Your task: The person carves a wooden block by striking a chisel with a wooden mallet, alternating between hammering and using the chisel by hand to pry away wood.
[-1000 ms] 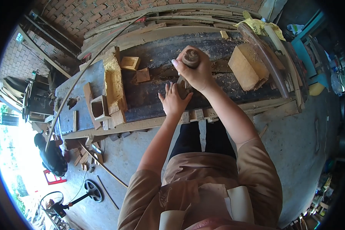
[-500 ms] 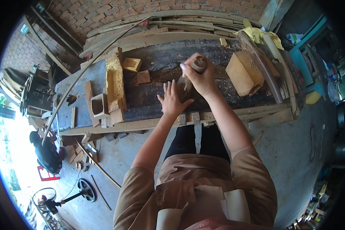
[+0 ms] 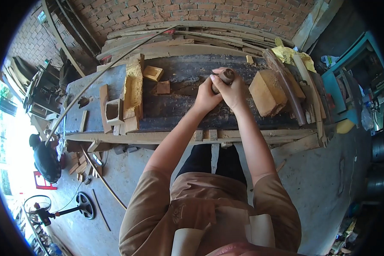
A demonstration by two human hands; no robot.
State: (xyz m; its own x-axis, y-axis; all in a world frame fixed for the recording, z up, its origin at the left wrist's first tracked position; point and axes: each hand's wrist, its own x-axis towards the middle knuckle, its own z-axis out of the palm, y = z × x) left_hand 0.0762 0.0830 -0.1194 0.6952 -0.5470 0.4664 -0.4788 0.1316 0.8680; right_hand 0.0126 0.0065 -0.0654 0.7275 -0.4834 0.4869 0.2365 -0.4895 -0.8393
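Both my hands meet over the middle of the dark workbench (image 3: 179, 115). My right hand (image 3: 233, 90) is wrapped round a wooden tool handle (image 3: 228, 76), whose rounded end points up at the camera. Against it from the left, my left hand (image 3: 209, 94) closes on the same tool, its fingers partly hidden. The tool's lower part is covered by my hands. To their left lie a small square wood piece (image 3: 163, 87) and a pale block with a hollow (image 3: 153, 73). A large wooden block (image 3: 266, 94) sits to their right.
A hollowed yellowish wood piece (image 3: 133, 87) and a square hollow block (image 3: 114, 111) stand on the left of the bench. A dark rod (image 3: 286, 87) leans over the large block. Long boards lie behind, below a brick wall. A wheeled metal stand (image 3: 86, 205) is on the floor.
My left hand has lifted off the bench surface, fingers no longer spread, and joined my right hand at the tool. The view has shifted slightly.
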